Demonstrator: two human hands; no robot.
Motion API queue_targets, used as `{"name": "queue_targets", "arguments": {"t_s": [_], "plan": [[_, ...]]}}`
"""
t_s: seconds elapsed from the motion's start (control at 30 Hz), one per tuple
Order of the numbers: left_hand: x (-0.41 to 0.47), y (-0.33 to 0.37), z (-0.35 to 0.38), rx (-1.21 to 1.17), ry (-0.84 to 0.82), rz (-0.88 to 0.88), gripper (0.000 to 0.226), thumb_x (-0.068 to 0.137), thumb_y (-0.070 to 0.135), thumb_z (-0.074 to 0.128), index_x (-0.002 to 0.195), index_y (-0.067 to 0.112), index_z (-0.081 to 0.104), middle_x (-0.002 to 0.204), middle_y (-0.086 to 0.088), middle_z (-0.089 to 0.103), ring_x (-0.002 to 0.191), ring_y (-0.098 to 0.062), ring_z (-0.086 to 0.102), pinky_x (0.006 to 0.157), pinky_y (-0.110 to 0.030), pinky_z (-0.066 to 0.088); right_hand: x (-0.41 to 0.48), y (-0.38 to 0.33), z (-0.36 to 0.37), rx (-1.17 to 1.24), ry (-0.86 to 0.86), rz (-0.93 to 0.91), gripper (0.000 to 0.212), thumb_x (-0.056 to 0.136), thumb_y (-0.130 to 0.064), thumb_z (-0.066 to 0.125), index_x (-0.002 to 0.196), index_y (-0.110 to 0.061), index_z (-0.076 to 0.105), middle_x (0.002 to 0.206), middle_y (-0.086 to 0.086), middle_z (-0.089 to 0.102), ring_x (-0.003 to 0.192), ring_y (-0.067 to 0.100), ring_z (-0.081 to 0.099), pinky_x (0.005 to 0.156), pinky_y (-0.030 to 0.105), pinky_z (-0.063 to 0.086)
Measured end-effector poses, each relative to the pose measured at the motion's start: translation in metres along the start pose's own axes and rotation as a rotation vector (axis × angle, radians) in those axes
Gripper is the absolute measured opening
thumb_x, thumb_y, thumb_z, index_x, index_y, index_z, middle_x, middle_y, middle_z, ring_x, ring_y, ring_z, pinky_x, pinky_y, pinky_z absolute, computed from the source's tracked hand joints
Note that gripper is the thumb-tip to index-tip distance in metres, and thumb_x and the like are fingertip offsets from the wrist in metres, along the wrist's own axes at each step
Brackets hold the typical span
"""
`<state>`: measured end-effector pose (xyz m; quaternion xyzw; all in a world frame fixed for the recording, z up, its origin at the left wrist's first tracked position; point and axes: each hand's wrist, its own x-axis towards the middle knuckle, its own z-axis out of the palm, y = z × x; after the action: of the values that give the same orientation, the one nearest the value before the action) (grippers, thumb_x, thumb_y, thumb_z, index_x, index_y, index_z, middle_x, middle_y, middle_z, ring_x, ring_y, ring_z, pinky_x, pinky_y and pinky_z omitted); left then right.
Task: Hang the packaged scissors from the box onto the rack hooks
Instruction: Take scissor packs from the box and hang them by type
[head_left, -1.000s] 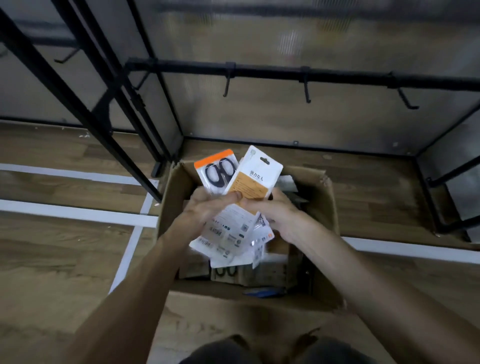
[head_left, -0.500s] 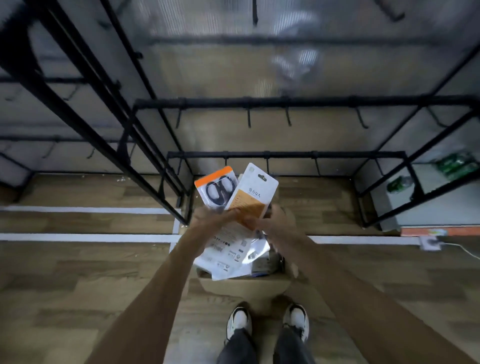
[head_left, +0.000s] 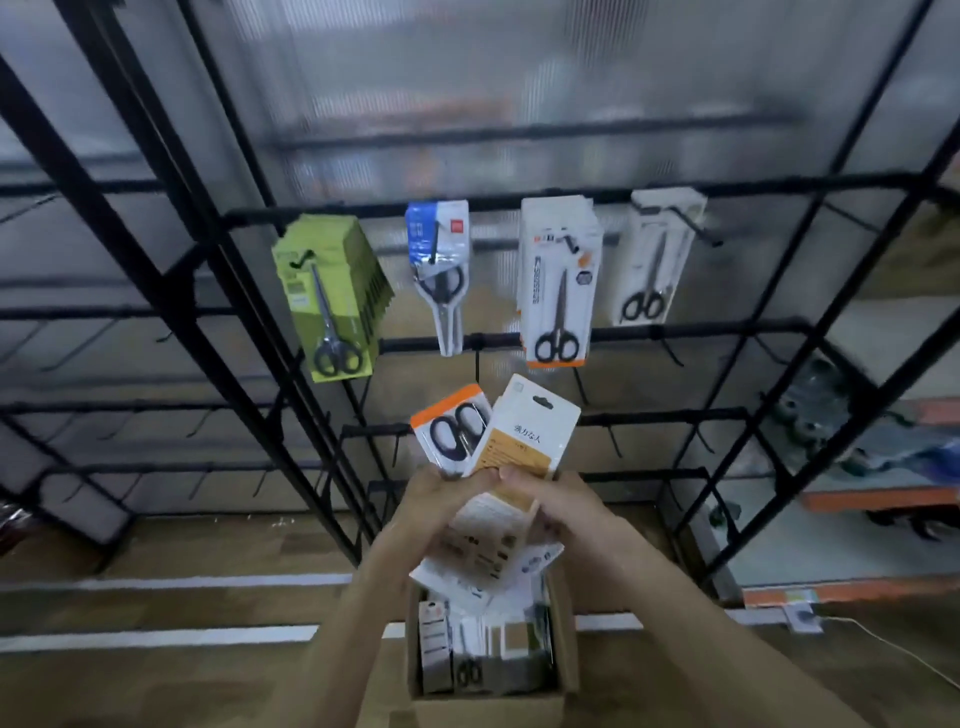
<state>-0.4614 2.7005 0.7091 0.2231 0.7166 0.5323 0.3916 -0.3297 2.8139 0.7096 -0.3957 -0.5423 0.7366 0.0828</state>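
Above the open brown cardboard box (head_left: 568, 644), both hands hold a fanned bundle of carded scissors packs (head_left: 493, 519) before the black wire rack (head_left: 691, 330). The left hand (head_left: 439, 501) and right hand (head_left: 563, 506) have their fingers curled and clamped on the bundle's middle. An orange-topped pack (head_left: 451, 427) and a white-and-tan pack (head_left: 531, 432) stick up. Sorting for hanging seems the step in hand. Next, I judge, one pack must be singled out and its slot threaded onto a bare hook (head_left: 477, 364), below the white-and-orange packs (head_left: 558, 283) already hung.
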Motion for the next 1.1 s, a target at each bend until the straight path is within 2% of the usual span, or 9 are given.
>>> {"name": "queue_targets", "arguments": {"t_s": [0.17, 0.27, 0.37, 0.57, 0.7, 0.8, 0.9, 1.0, 1.1], "plan": [[-0.019, 0.053, 0.014, 0.090, -0.012, 0.024, 0.030, 0.075, 0.039, 0.088, 0.092, 0.018, 0.077, 0.092, 0.005, 0.080, 0.092, -0.018, 0.074, 0.086, -0.035, 0.057, -0.032, -0.036, -0.017, 0.042, 0.069, -0.040, 0.028, 0.078, -0.027, 0.085, 0.102, -0.016, 0.075, 0.096, 0.005, 0.078, 0.098, 0.026, 0.072, 0.098, 0.047, 0.054], [-0.025, 0.074, 0.025, 0.147, 0.000, 0.029, 0.035, 0.071, 0.044, 0.088, 0.073, 0.013, 0.071, 0.072, 0.003, 0.073, 0.069, -0.019, 0.068, 0.066, -0.031, 0.052, -0.052, -0.055, -0.030, 0.067, 0.050, -0.094, 0.031, 0.079, -0.025, 0.085, 0.106, -0.015, 0.074, 0.098, 0.004, 0.078, 0.103, 0.024, 0.070, 0.101, 0.045, 0.051], [-0.033, 0.093, 0.039, 0.159, -0.015, 0.025, 0.034, 0.073, 0.042, 0.088, 0.090, 0.014, 0.079, 0.089, -0.002, 0.080, 0.089, -0.023, 0.076, 0.087, -0.042, 0.058, -0.071, -0.070, -0.042, 0.088, 0.058, -0.127, 0.021, 0.082, -0.022, 0.082, 0.100, -0.015, 0.073, 0.096, 0.003, 0.077, 0.100, 0.021, 0.070, 0.099, 0.040, 0.052], [-0.051, 0.112, 0.072, 0.017, -0.065, 0.018, 0.045, 0.088, 0.046, 0.075, 0.105, 0.005, 0.076, 0.094, -0.009, 0.080, 0.090, -0.026, 0.077, 0.091, -0.046, 0.060, -0.091, -0.081, -0.067, 0.033, 0.142, -0.270, 0.022, 0.086, -0.024, 0.079, 0.106, -0.020, 0.072, 0.101, -0.004, 0.077, 0.104, 0.015, 0.069, 0.087, 0.028, 0.051], [-0.053, 0.111, 0.087, -0.044, -0.088, -0.003, 0.048, 0.099, 0.051, 0.057, 0.102, 0.006, 0.076, 0.083, -0.002, 0.080, 0.076, -0.013, 0.077, 0.065, -0.025, 0.060, -0.096, -0.080, -0.079, -0.017, 0.237, -0.336, 0.029, 0.085, -0.023, 0.079, 0.110, -0.019, 0.065, 0.104, -0.002, 0.075, 0.099, 0.014, 0.070, 0.083, 0.029, 0.055], [-0.047, 0.107, 0.093, -0.101, -0.093, -0.048, 0.054, 0.094, 0.054, 0.062, 0.105, 0.003, 0.077, 0.099, -0.014, 0.079, 0.092, -0.028, 0.077, 0.091, -0.044, 0.059, -0.095, -0.084, -0.089, -0.037, 0.295, -0.343, 0.028, 0.088, -0.019, 0.076, 0.111, -0.018, 0.061, 0.105, -0.003, 0.072, 0.097, 0.010, 0.068, 0.079, 0.028, 0.054], [-0.031, 0.106, 0.098, -0.170, -0.094, -0.060, 0.052, 0.091, 0.047, 0.070, 0.112, 0.000, 0.073, 0.105, -0.019, 0.077, 0.100, -0.036, 0.074, 0.100, -0.056, 0.054, -0.084, -0.089, -0.105, 0.116, 0.336, -0.310, 0.027, 0.088, -0.008, 0.074, 0.112, -0.013, 0.062, 0.105, 0.004, 0.074, 0.098, 0.019, 0.070, 0.091, 0.043, 0.057], [-0.017, 0.113, 0.106, -0.187, -0.070, -0.061, 0.041, 0.095, 0.035, 0.070, 0.112, -0.002, 0.072, 0.098, -0.018, 0.078, 0.093, -0.034, 0.076, 0.090, -0.049, 0.060, -0.075, -0.098, -0.117, 0.199, 0.406, -0.273, 0.022, 0.088, -0.002, 0.071, 0.108, -0.008, 0.064, 0.103, 0.011, 0.074, 0.095, 0.025, 0.072, 0.090, 0.048, 0.057], [-0.004, 0.121, 0.111, -0.174, -0.002, -0.040, 0.034, 0.095, 0.033, 0.071, 0.102, 0.000, 0.072, 0.082, -0.011, 0.079, 0.069, -0.022, 0.076, 0.056, -0.029, 0.058, -0.067, -0.108, -0.123, 0.267, 0.410, -0.252, 0.017, 0.090, 0.003, 0.065, 0.107, -0.001, 0.066, 0.102, 0.017, 0.074, 0.085, 0.025, 0.073, 0.069, 0.036, 0.060]]}}
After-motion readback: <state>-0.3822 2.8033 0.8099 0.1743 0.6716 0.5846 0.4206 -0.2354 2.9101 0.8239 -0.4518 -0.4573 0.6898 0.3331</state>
